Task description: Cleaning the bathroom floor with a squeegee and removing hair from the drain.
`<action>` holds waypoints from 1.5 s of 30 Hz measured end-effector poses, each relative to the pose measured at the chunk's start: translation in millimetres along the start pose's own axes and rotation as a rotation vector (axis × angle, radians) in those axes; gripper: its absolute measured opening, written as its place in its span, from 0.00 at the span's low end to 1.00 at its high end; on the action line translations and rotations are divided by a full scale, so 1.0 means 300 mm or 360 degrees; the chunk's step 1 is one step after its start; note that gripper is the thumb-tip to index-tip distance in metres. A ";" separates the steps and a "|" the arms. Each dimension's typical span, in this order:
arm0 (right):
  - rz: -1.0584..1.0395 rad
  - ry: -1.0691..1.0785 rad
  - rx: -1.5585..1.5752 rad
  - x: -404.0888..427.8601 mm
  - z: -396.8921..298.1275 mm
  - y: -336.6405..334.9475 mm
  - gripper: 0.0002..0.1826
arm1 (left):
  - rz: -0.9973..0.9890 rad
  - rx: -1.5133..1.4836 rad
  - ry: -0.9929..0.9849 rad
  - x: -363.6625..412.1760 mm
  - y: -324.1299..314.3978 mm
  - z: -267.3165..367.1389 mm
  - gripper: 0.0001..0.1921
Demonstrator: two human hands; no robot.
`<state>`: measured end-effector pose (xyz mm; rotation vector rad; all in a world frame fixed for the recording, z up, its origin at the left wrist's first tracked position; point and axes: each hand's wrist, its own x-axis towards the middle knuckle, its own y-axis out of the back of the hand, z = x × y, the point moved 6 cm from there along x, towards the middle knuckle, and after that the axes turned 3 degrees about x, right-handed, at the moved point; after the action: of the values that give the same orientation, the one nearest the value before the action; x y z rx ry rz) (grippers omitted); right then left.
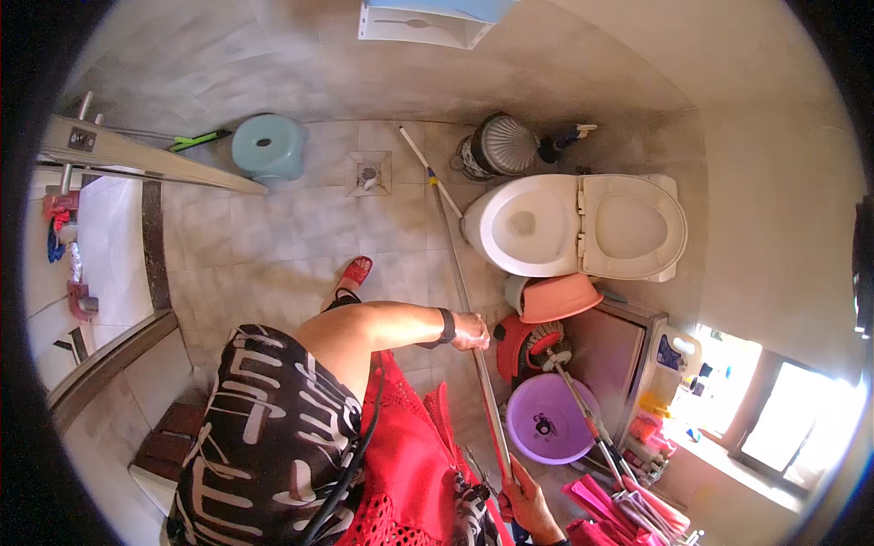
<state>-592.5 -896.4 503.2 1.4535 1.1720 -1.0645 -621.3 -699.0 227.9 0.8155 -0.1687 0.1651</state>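
Note:
A long-handled floor squeegee [457, 263] slants across the tiled floor, its thin white blade near the base of the toilet [529, 225], whose lid is raised. My left hand [471, 332], with a dark band at the wrist, is closed around the middle of the metal pole. Lower down, my right hand [529, 501] grips the pole near its end. A purple basin [522, 443] and a red mop bucket [506, 348] stand just right of the pole.
A blue plastic stool [280, 147] sits by the wall near the door [171, 160]. A floor drain [369, 176] lies between stool and squeegee. A trash bin [509, 147] is beside the toilet. An orange basin [560, 300] leans beyond the mop bucket. Pink cloths [594, 508] hang lower right.

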 end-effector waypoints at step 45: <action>0.0157 0.0655 -0.2007 0.188 -0.618 -0.331 0.27 | 0.0811 0.0237 0.0571 -0.476 0.255 -0.493 0.09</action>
<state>-670.0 -696.7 464.5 0.6690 1.5804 0.1657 -763.7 -550.2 152.1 0.8649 -0.0214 0.8060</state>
